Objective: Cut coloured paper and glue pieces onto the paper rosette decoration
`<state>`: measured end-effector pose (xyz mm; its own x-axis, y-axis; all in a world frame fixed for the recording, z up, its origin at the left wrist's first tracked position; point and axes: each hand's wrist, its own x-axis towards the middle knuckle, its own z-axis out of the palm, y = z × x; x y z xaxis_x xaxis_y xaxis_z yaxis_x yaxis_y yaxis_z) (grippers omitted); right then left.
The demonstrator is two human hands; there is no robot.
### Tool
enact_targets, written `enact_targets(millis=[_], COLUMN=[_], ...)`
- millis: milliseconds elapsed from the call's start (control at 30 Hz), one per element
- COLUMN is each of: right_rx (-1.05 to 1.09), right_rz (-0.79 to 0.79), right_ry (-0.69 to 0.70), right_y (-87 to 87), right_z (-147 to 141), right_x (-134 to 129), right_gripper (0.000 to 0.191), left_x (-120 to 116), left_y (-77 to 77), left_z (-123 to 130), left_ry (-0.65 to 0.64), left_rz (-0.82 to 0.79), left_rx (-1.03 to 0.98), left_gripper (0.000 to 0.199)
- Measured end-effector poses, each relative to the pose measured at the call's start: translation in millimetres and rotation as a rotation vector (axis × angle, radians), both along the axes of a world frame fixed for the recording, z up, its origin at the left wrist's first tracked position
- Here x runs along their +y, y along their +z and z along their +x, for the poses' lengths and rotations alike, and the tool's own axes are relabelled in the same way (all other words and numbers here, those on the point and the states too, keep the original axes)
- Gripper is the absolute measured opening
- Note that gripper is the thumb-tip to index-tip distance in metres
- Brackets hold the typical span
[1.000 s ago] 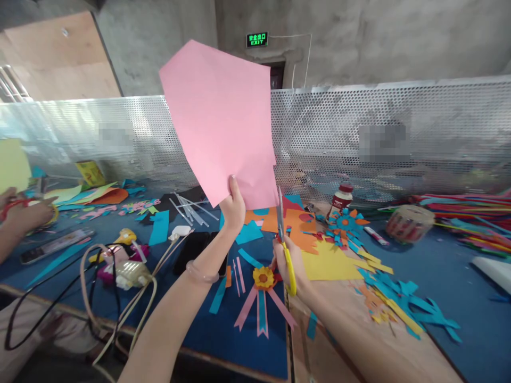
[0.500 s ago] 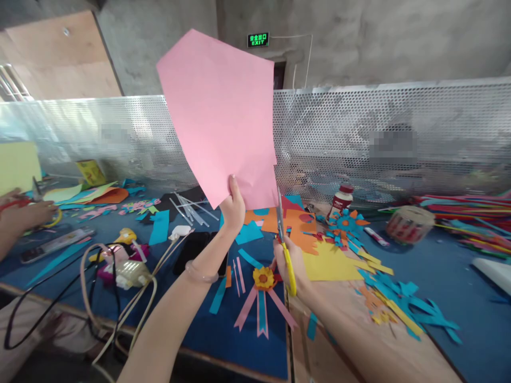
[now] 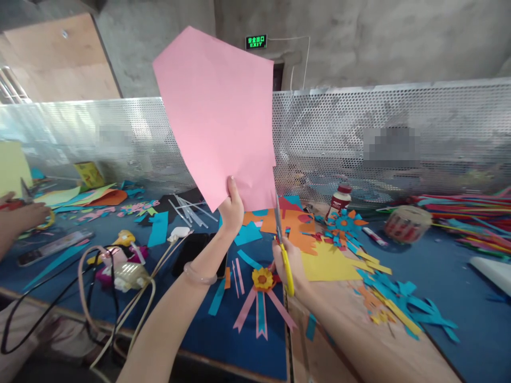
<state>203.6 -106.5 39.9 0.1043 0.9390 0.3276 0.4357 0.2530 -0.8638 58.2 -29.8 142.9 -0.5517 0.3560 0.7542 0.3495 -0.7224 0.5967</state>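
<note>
My left hand (image 3: 232, 208) grips a large sheet of pink paper (image 3: 219, 117) near its lower edge, thumb on the front face, and holds it upright above the table. My right hand (image 3: 288, 263) is closed around scissors (image 3: 286, 266) with yellow handles. Their blades point up beside the sheet's lower right edge, where a small notch shows. Whether the blades touch the paper I cannot tell. Below the hands lies a paper flower (image 3: 263, 279) in yellow-orange with pink and blue ribbon tails. Yellow paper (image 3: 329, 261) and orange paper (image 3: 295, 229) lie beyond my right hand.
Blue paper strips (image 3: 415, 300) lie at right, with a tape roll (image 3: 408, 223), a bottle (image 3: 340, 201) and a bundle of coloured sticks (image 3: 471, 213) behind. Cables and a power adapter (image 3: 128, 274) lie at left. A perforated metal screen (image 3: 339, 127) stands behind. Another person's hand (image 3: 27, 215) holds scissors.
Hardly anything differs. The view has shifted slightly, and the other person's hand at left has moved a little further left with the pale sheet there. Both my hands keep their holds.
</note>
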Motion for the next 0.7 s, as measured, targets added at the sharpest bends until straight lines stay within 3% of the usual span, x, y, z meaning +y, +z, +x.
enact_targets(millis=[700], right_rx=[0.072], right_rz=[-0.042], right_ry=[0.021], right_y=[2.0], right_z=[-1.7], right_x=[-1.7], right_gripper=[0.019], left_x=[-0.7], left_y=[-1.6], left_z=[1.7], left_ry=[0.022], left_rz=[0.005], left_rx=[0.006], left_gripper=[0.053])
